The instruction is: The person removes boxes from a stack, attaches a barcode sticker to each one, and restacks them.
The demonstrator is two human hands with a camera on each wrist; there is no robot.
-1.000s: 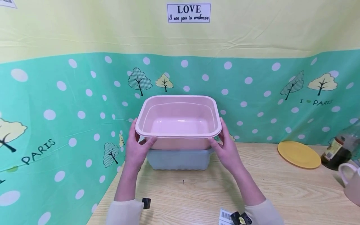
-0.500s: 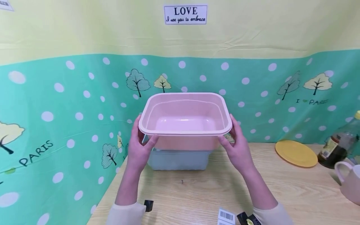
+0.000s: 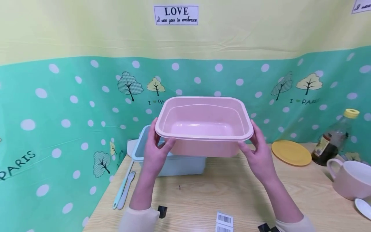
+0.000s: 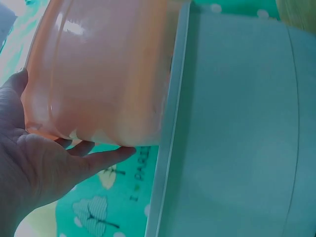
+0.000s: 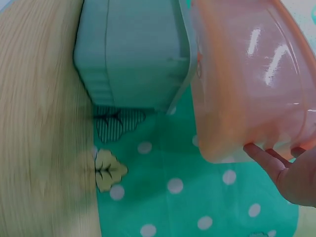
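Two hands (image 3: 155, 156) (image 3: 260, 158) gripping tub (image 3: 203, 119), arms (image 3: 144, 188) outstretched

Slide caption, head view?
Pink tub held by left hand and right hand, higher than the blue tub on the table.

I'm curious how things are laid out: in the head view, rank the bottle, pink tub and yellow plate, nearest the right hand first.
1. Pink tub: touching the right hand, on its left.
2. Yellow plate: to the hand's right.
3. Bottle: farther right, past the plate.
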